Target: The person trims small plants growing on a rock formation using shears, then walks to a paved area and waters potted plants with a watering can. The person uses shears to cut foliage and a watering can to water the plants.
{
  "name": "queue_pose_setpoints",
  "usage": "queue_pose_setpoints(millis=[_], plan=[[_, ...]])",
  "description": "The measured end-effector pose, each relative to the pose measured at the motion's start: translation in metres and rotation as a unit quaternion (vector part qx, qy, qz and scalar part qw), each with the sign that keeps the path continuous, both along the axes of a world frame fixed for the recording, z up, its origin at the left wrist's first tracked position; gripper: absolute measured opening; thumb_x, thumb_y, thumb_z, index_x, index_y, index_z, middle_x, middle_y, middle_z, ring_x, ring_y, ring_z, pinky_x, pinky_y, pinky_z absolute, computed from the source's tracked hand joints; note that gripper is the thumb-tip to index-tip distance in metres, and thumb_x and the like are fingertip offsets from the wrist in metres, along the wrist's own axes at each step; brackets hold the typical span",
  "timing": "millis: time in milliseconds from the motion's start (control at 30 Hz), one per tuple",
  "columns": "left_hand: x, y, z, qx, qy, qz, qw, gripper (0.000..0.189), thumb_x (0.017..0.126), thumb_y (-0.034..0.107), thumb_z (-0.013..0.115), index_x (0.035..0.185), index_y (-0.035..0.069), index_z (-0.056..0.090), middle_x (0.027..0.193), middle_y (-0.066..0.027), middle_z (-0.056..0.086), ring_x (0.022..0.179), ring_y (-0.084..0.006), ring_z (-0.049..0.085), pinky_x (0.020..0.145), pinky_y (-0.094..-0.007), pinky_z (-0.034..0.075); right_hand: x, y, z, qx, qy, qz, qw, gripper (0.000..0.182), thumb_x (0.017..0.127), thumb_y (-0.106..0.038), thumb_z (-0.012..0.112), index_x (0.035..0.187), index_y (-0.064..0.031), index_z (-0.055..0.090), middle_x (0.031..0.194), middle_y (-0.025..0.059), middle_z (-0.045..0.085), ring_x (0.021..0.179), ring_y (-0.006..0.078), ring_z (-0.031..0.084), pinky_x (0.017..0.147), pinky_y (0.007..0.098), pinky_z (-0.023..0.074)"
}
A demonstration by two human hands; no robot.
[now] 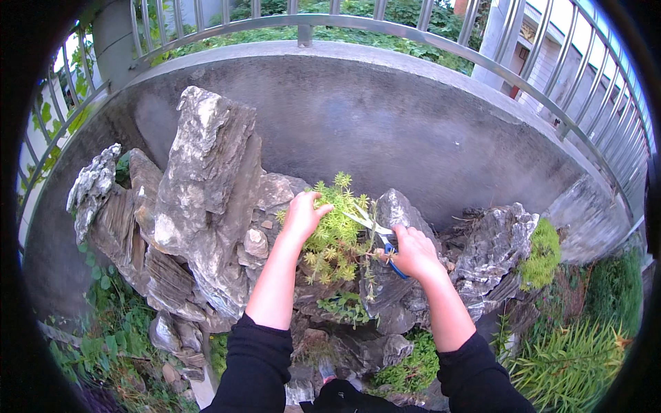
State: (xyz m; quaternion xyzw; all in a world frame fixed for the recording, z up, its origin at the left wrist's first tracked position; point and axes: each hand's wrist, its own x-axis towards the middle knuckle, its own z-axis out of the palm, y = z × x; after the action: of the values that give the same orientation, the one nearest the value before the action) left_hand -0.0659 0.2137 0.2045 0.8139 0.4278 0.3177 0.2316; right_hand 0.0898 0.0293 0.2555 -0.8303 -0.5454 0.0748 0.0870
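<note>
A clump of yellow-green succulent, likely a sedum [333, 232], grows among the rocks in front of me. My left hand [303, 212] is at its upper left side, thumb and index finger apart against the foliage; the other fingers are partly hidden. My right hand [413, 252] grips scissors [381, 228] with blue handles. Their blades are spread and point up and left, over the right part of the clump. Thin, sparse stems [371, 258] hang beside the blades, near my right fingers.
A tall grey rock [206, 170] rises on the left. Another jagged rock [490, 253] with a green tuft [540, 255] stands on the right. Behind runs a curved concrete wall [351, 118] topped by a metal railing [356, 23]. Leafy plants [573, 361] grow lower right.
</note>
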Motion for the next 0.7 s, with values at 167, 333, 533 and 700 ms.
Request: queue_pose_setpoints(millis=[167,333,533,700], plan=[[0.001,0.004,0.002,0.001,-0.013,-0.021,1.000,0.023,0.072,0.022,0.068,0.082,0.002,0.063,0.090,-0.0172,0.061,0.086,-0.0275,0.058,0.075,-0.0366,0.045,0.000,0.019,0.002,-0.039,0.015,0.034,0.999,0.043,0.071,-0.039,0.065,0.100,-0.0091,0.055,0.085,0.0150,0.062,0.084,0.0311,0.059,0.070,0.0410,0.0465],[-0.002,0.017,0.002,-0.045,-0.125,-0.015,0.991,0.021,0.073,0.021,0.067,0.081,0.003,0.063,0.069,-0.0098,0.061,0.068,-0.0151,0.057,0.065,-0.0308,0.045,0.002,0.014,0.007,0.017,-0.009,0.041,0.999,0.033,0.068,-0.039,0.067,0.089,-0.0141,0.063,0.076,0.0122,0.063,0.075,0.0294,0.061,0.065,0.0401,0.0474],[0.025,0.028,0.020,-0.113,-0.075,-0.045,0.990,0.040,0.072,0.028,0.068,0.098,-0.002,0.060,0.090,-0.0186,0.061,0.086,-0.0221,0.059,0.077,-0.0327,0.045,0.017,0.011,0.010,0.012,-0.001,-0.006,1.000,0.054,0.065,-0.055,0.064,0.098,-0.0121,0.062,0.079,0.0121,0.064,0.080,0.0286,0.061,0.071,0.0391,0.0467],[0.054,0.042,0.032,-0.190,0.079,-0.024,0.978,0.069,0.064,0.042,0.072,0.110,-0.007,0.053,0.106,-0.0221,0.057,0.100,-0.0270,0.056,0.087,-0.0352,0.043,0.021,0.022,0.014,-0.054,0.007,-0.001,0.999,0.065,0.068,-0.058,0.059,0.108,-0.0068,0.054,0.096,0.0148,0.061,0.093,0.0288,0.058,0.080,0.0383,0.0446]])
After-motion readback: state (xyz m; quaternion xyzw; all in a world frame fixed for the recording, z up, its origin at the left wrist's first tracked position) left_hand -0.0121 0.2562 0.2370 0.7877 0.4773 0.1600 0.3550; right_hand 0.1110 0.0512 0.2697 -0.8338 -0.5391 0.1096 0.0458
